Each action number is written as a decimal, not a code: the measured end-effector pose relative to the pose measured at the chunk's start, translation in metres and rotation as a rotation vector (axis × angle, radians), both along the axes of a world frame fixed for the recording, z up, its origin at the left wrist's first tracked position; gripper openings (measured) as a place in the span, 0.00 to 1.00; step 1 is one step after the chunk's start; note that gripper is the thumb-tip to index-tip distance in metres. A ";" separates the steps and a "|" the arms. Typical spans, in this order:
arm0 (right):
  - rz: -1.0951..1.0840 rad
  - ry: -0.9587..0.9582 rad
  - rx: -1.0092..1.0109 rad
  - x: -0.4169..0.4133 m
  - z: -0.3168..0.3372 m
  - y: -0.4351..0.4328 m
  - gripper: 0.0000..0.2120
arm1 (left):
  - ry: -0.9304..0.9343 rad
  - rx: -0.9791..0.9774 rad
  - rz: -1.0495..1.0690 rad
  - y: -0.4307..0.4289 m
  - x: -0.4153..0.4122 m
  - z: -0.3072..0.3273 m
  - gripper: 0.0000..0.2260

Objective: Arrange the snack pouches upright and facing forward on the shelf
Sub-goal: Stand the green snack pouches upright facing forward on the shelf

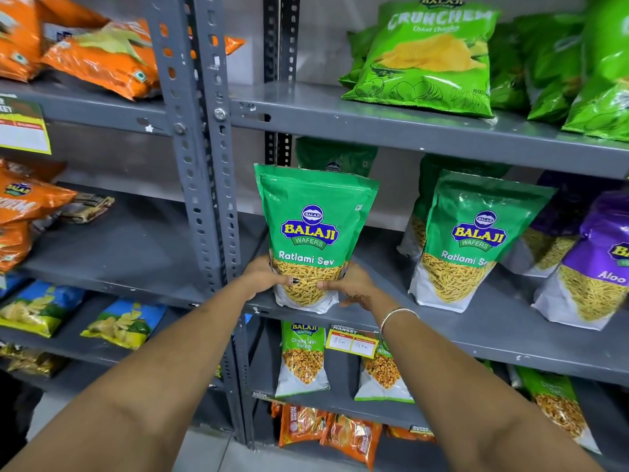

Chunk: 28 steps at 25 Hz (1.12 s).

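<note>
A green Ratlami Sev pouch (315,229) stands upright with its label forward at the left end of the grey middle shelf (476,338). My left hand (263,275) grips its lower left side and my right hand (350,284) grips its lower right side. Another green pouch (335,156) stands behind it, mostly hidden. To the right a second Ratlami Sev pouch (471,240) stands upright and faces forward, with one more pouch partly hidden behind it. Purple Aloo pouches (592,264) stand at the far right.
Green Crunchem chip bags (432,59) lean on the shelf above. Orange bags (95,52) fill the left rack's shelves. Chana pouches (303,359) and a yellow price tag (352,344) sit below. A grey slotted upright (218,165) divides the racks.
</note>
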State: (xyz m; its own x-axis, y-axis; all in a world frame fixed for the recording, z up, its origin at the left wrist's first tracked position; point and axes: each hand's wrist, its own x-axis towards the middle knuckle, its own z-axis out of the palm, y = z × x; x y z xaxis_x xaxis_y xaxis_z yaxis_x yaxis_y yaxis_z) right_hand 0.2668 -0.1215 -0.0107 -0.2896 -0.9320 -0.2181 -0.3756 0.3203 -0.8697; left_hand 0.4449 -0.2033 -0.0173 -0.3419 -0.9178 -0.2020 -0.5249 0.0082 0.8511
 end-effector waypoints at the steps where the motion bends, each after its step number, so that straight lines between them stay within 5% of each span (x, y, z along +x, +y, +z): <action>1: -0.001 -0.003 -0.004 0.000 -0.001 0.000 0.31 | 0.004 0.001 0.002 0.000 0.000 -0.001 0.26; 14: 0.048 -0.013 -0.012 -0.010 -0.003 -0.001 0.35 | 0.012 0.180 -0.084 0.003 0.002 0.010 0.27; 18: -0.001 0.093 0.168 -0.051 0.002 0.016 0.39 | -0.466 0.430 -0.158 0.008 -0.003 0.032 0.34; 22: 0.016 0.162 0.401 -0.130 0.011 0.053 0.14 | -0.873 0.412 -0.294 0.030 -0.038 0.051 0.28; 25: 0.047 0.185 0.701 -0.196 0.014 0.084 0.22 | -0.727 0.543 -0.408 0.060 -0.105 0.041 0.22; 28: -0.038 0.348 0.616 -0.260 0.013 0.107 0.16 | -0.339 0.264 -0.317 0.079 -0.195 0.025 0.30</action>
State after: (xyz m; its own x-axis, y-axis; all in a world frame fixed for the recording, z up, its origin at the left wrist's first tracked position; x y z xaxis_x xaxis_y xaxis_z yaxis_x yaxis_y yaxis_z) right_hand 0.0073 -0.0144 0.0020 -0.4679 -0.6570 -0.5911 -0.5781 0.7334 -0.3576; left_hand 0.2501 -0.1247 0.0074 -0.4695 -0.6831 -0.5594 -0.7771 0.0190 0.6290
